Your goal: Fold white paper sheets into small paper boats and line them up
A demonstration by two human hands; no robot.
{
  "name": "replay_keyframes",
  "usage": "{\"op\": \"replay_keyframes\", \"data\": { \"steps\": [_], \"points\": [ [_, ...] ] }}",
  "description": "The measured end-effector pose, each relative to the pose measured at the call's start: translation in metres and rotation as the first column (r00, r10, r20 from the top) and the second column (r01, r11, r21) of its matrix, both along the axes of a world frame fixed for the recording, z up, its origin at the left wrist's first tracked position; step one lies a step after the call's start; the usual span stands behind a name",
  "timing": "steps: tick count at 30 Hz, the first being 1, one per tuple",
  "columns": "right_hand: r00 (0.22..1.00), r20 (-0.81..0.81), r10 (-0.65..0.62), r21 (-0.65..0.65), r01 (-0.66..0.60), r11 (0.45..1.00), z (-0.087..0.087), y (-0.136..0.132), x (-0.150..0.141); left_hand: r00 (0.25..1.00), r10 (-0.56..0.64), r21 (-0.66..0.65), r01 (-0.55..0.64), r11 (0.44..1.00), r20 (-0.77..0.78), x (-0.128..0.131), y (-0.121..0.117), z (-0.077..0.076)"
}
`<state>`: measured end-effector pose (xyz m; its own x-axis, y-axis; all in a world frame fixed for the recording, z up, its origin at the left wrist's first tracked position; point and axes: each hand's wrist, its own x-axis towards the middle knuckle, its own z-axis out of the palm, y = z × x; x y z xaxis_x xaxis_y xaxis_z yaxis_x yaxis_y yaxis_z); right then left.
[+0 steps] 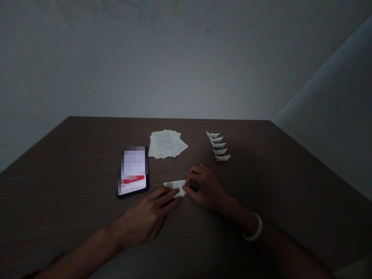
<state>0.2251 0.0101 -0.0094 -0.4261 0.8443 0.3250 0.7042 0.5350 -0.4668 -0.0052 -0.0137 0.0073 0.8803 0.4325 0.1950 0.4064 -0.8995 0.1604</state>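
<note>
A small piece of folded white printed paper [174,183] lies on the dark table near its middle, its upper edge straight. My left hand [149,215] rests over the lower left part of it, fingers stretched out and pressing it against the table. At the paper's right end, my right hand [207,188] is closed, with thumb and index finger pinching the edge. The fingers cover much of the paper, so its full shape is hidden. Beyond my right hand stand several folded paper boats [220,151] in a column.
A loose pile of printed paper sheets [165,144] lies behind the folded piece. To the left is a phone [133,172] with a lit, partly blurred screen. The wooden table [72,162] meets a grey wall [174,69] at the back. A pale beaded bracelet [255,228] circles my right wrist.
</note>
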Motion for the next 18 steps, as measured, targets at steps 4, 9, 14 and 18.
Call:
{"op": "replay_keyframes", "data": {
  "steps": [4,9,14,18],
  "points": [
    [1.000,-0.004,-0.005,-0.001,0.005,1.000,-0.0001,-0.0006,-0.0007,0.999,-0.013,0.014,0.014,1.000,-0.046,0.0013,-0.0001,0.0009],
    [1.000,-0.014,-0.017,0.002,0.017,1.000,-0.0022,0.0000,-0.0017,0.997,-0.026,0.019,0.027,0.999,-0.074,0.0029,0.0000,0.0027],
    [1.000,-0.013,-0.024,0.011,0.024,1.000,-0.0036,0.0004,-0.0026,0.994,0.001,0.002,-0.001,1.000,-0.110,0.0047,-0.0010,0.0041],
    [1.000,-0.007,-0.016,0.001,0.016,1.000,-0.0014,0.0010,-0.0024,0.995,-0.001,0.010,0.002,1.000,-0.097,0.0037,-0.0011,0.0022]
  ]
}}
